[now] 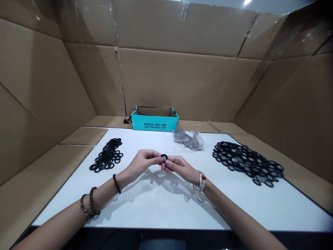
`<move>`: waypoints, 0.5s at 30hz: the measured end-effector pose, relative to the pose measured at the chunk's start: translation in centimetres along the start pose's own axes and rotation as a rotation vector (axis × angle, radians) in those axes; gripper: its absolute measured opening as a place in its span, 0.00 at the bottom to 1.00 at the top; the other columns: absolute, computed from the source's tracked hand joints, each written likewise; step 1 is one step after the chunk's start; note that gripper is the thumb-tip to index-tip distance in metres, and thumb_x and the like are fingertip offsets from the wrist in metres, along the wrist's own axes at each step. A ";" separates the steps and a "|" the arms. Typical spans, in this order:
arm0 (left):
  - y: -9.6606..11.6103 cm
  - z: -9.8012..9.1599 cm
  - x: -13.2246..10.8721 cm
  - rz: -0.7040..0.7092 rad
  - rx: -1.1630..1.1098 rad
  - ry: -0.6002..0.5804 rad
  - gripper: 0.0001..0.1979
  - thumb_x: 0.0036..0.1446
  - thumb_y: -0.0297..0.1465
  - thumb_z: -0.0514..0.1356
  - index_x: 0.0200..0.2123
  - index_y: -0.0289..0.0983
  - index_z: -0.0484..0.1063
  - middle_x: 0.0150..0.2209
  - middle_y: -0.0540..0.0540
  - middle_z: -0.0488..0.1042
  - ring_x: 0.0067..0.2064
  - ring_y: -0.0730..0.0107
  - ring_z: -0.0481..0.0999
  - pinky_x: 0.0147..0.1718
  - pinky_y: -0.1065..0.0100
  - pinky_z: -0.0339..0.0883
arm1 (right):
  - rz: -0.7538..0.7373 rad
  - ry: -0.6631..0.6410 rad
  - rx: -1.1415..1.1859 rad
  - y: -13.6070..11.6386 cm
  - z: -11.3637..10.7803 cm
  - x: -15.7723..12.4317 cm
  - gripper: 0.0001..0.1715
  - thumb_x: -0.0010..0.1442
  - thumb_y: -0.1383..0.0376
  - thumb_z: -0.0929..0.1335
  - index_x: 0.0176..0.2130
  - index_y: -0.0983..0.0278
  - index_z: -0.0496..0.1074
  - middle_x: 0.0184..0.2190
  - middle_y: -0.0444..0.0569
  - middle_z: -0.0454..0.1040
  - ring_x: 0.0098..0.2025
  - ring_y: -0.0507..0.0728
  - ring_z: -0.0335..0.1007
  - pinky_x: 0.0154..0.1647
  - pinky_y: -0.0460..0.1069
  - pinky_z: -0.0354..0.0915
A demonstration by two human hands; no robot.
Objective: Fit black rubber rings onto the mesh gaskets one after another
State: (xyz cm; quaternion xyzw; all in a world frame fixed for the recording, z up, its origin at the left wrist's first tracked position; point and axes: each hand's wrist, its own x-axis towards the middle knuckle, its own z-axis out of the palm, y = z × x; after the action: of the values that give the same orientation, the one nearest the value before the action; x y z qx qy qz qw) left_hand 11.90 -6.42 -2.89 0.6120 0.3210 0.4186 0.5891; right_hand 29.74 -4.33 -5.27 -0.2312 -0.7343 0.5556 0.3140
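Between my two hands, above the middle of the white table, is a small black ring with a grey disc in its centre (164, 157). My left hand (146, 160) pinches its left side between thumb and fingers. The thumb and fingertips of my right hand (180, 166) close on its right lower edge. To the left lies a heap of open black rings (108, 156). A larger pile of black rings with grey centres (244, 161) spreads over the right of the table. Behind my right hand rests a clear plastic bag of grey discs (189, 140).
At the back of the white table (156, 208) stands a turquoise box (155, 124) with its top open and dark pieces inside. Several small black pieces (127, 120) lie left of it. Tall cardboard walls (179, 83) enclose the back and both sides.
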 end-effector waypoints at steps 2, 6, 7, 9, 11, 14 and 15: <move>0.1 0.1 0.0 0.013 0.009 0.061 0.09 0.49 0.33 0.62 0.26 0.31 0.74 0.23 0.46 0.76 0.30 0.65 0.76 0.37 0.65 0.67 | -0.016 0.006 0.088 0.5 0.1 0.2 0.23 0.59 0.51 0.61 0.30 0.68 0.69 0.20 0.41 0.58 0.23 0.48 0.52 0.26 0.44 0.52; 0.1 0.2 -0.1 0.063 0.032 0.138 0.06 0.46 0.29 0.64 0.28 0.31 0.75 0.22 0.48 0.75 0.29 0.68 0.75 0.34 0.68 0.68 | -0.057 0.034 0.073 0.7 0.2 0.2 0.23 0.59 0.50 0.62 0.29 0.68 0.68 0.20 0.42 0.59 0.23 0.48 0.52 0.26 0.45 0.50; 0.1 0.2 -0.1 0.085 0.037 0.139 0.05 0.46 0.28 0.64 0.28 0.32 0.75 0.23 0.48 0.75 0.28 0.69 0.75 0.34 0.68 0.68 | -0.067 0.039 0.049 0.6 0.2 0.2 0.23 0.59 0.50 0.62 0.29 0.68 0.68 0.20 0.42 0.60 0.23 0.48 0.53 0.26 0.45 0.51; 0.2 0.2 -0.2 0.126 0.047 0.132 0.04 0.45 0.27 0.64 0.28 0.32 0.75 0.26 0.48 0.75 0.28 0.69 0.76 0.33 0.68 0.69 | -0.083 0.043 0.017 0.2 0.2 0.1 0.23 0.59 0.51 0.62 0.28 0.67 0.68 0.20 0.42 0.60 0.24 0.48 0.54 0.27 0.45 0.51; 0.3 0.2 -0.3 0.148 0.065 0.124 0.04 0.46 0.27 0.64 0.28 0.32 0.75 0.28 0.47 0.74 0.28 0.69 0.76 0.33 0.68 0.69 | -0.091 0.037 0.015 0.0 0.2 0.1 0.23 0.59 0.51 0.61 0.28 0.67 0.67 0.20 0.42 0.60 0.24 0.48 0.54 0.28 0.45 0.52; 0.2 0.3 -0.4 0.136 0.094 0.124 0.04 0.45 0.27 0.64 0.28 0.32 0.75 0.29 0.47 0.74 0.29 0.68 0.76 0.33 0.67 0.70 | -0.082 0.021 0.050 -0.1 0.3 0.1 0.23 0.59 0.50 0.61 0.27 0.67 0.67 0.20 0.42 0.60 0.24 0.48 0.54 0.27 0.45 0.52; 0.2 0.3 -0.4 0.127 0.091 0.128 0.05 0.45 0.27 0.65 0.28 0.32 0.75 0.29 0.47 0.73 0.29 0.68 0.76 0.32 0.67 0.70 | -0.075 0.015 0.069 0.0 0.3 0.1 0.23 0.59 0.50 0.62 0.27 0.67 0.68 0.20 0.42 0.61 0.24 0.48 0.55 0.27 0.45 0.52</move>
State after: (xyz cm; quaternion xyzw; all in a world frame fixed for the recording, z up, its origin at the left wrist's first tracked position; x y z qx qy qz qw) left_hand 11.98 -6.97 -2.76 0.6293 0.3374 0.4784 0.5112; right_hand 29.41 -4.49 -5.27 -0.1970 -0.7205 0.5666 0.3479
